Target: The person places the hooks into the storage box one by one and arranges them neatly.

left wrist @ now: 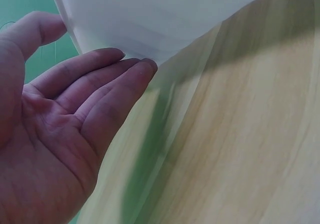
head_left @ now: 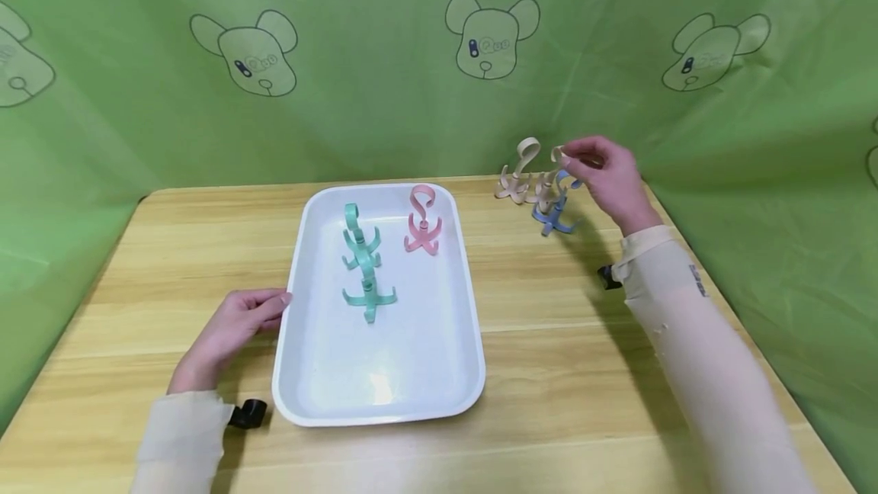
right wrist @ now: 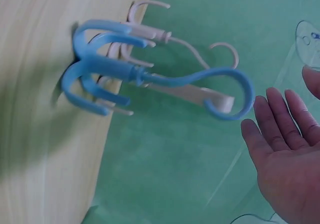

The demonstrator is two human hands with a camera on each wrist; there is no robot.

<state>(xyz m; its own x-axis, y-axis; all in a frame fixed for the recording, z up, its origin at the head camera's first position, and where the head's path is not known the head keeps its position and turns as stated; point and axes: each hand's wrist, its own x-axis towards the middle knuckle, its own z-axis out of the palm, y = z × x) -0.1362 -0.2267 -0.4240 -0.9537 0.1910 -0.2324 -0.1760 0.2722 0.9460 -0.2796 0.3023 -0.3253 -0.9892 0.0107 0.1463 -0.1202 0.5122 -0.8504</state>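
Note:
My left hand [head_left: 236, 326] is at the left side of a white plastic tray [head_left: 473, 341], thumb at the rim and fingertips against the outer wall. At the table's far right, my right hand [head_left: 607, 178] hovers beside the tops of a blue multi-prong hanging hook [head_left: 552, 218] and two beige ones, one beige hook [head_left: 511, 186] standing to the left. In the right wrist view its fingers [right wrist: 272, 121] are extended, just off the curled top of the blue hook [right wrist: 110, 69]. Inside the tray are two green hooks [head_left: 370, 297] and a pink hook [head_left: 422, 236].
The wooden table [head_left: 549, 402] carries everything. A green cloth [head_left: 370, 120] with printed bear heads hangs behind and along the sides. A small black wrist camera [head_left: 248, 414] sits by the left sleeve, another black camera [head_left: 607, 277] by the right.

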